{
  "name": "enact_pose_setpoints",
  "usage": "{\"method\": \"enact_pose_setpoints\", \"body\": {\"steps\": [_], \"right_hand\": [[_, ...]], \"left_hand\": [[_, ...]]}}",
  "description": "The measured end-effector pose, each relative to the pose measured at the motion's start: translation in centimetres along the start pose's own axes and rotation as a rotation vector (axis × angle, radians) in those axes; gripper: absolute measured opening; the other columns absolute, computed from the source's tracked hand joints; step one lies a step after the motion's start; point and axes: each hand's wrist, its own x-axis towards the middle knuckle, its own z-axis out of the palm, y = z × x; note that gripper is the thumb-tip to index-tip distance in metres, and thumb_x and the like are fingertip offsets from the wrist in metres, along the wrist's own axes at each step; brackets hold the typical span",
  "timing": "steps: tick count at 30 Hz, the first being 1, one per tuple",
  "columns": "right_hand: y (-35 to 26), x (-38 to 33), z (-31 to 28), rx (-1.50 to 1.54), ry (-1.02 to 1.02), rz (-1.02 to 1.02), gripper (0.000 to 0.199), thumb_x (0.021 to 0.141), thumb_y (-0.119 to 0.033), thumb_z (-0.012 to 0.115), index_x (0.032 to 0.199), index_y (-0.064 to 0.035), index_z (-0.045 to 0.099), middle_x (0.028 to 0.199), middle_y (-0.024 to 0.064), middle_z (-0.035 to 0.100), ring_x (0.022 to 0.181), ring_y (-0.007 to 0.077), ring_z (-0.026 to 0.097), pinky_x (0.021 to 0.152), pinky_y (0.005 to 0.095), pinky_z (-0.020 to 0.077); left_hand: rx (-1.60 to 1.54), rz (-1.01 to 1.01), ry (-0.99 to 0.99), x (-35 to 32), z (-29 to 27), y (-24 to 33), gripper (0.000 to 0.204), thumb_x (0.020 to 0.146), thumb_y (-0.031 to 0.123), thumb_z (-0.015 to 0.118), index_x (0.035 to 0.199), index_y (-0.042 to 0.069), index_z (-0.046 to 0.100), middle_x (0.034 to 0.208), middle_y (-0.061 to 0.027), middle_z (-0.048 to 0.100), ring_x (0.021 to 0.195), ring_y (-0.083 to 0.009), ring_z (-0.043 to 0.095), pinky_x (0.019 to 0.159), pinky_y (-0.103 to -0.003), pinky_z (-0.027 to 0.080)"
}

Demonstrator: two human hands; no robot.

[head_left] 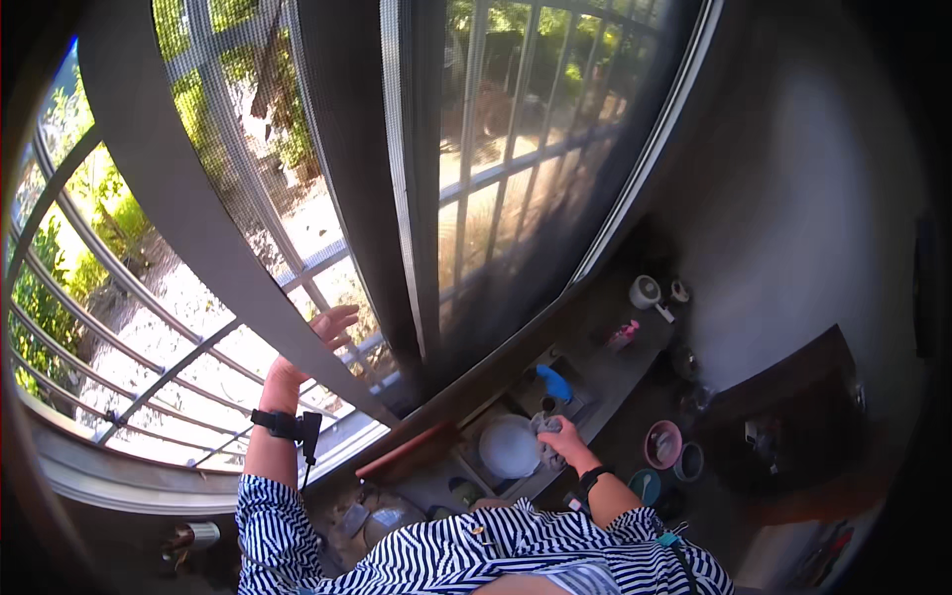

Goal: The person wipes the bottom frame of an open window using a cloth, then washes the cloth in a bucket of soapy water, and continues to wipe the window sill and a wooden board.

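My left hand [334, 325] is raised at a tall grey window sash [233, 238], its fingers stretched out past the sash's edge. Part of the palm is hidden by the sash. Behind those fingers is the mesh and bars of the window. Lower down, my right hand [567, 444] is closed on a crumpled grey cloth [549, 443]. This cloth is beside a round white basin [510, 447] in the sink area. Just beyond it, something blue [553, 383] lies on the counter's far side.
Metal window bars [139, 297] stand at the left. On the counter at right are a white handled pot [646, 292] and a pink item [624, 335]. A pink bowl [662, 444] and a teal bowl [644, 488] sit near my right forearm. A dark cabinet [793, 416] is farther right.
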Motion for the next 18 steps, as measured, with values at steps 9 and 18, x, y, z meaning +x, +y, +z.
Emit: {"method": "enact_pose_setpoints", "body": {"steps": [9, 18], "right_hand": [[2.4, -0.3, -0.4, 0.074, 0.016, 0.098, 0.049, 0.059, -0.02, 0.073, 0.101, -0.0003, 0.057, 0.088, 0.0121, 0.063, 0.078, 0.0204, 0.061, 0.072, 0.0319, 0.0488], [-1.3, -0.5, 0.5, -0.045, -0.053, 0.14, 0.056, 0.059, -0.024, 0.072, 0.108, -0.0014, 0.056, 0.092, 0.0131, 0.064, 0.082, 0.0217, 0.062, 0.074, 0.0331, 0.0489]], "left_hand": [[0.062, -0.07, -0.171, 4.7, 4.0, 5.3, 0.064, 0.088, 0.042, 0.054, 0.136, 0.003, 0.036, 0.136, -0.0072, 0.042, 0.125, -0.0187, 0.037, 0.105, -0.035, 0.029], [-0.104, -0.191, -0.266, 6.1, 0.1, 3.5, 0.052, 0.089, 0.032, 0.055, 0.13, 0.004, 0.042, 0.131, -0.0059, 0.046, 0.118, -0.0182, 0.043, 0.1, -0.035, 0.033]]}}
